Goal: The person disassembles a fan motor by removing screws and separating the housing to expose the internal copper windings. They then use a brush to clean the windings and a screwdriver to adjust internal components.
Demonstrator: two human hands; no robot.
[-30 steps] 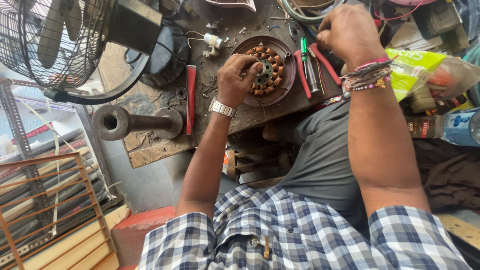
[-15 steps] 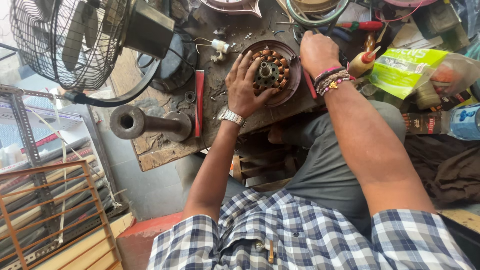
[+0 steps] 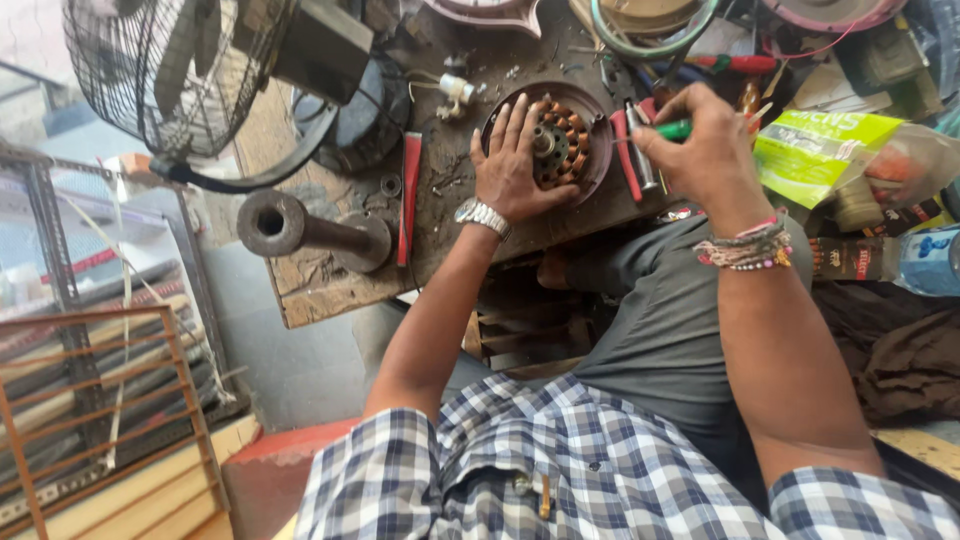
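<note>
We look down on a cluttered, worn tabletop [image 3: 330, 290]. At the far left stands a wire-caged fan [image 3: 165, 75], and in front of it a dark metal pipe piece [image 3: 300, 232] lies on its side, open end toward the left. A red-handled tool [image 3: 410, 195] lies between the pipe and the work, running roughly toward and away from us. Red-handled pliers [image 3: 628, 155] rest just right of the motor part, right under the right hand's path. A green plastic packet [image 3: 815, 150] sits farther right, and a small white plug piece [image 3: 458, 90] lies up beyond the work.

We see the left hand [image 3: 515, 165], with a metal wristwatch [image 3: 482, 215] on the wrist, spread flat and open, fingers splayed over the left side of the round motor stator [image 3: 560, 145], pressing on it rather than wrapping it. The stator sits flat near the middle of the tabletop, copper coils in a ring, its central shaft pointing up at us.

The right hand [image 3: 705, 150], beaded bands at the wrist, has its grip closed around a green-handled screwdriver [image 3: 672, 130]. The tool lies nearly level, its long axis running left to right, its thin tip pointing left toward the stator's rim. We cannot tell whether the tip touches it.
</note>
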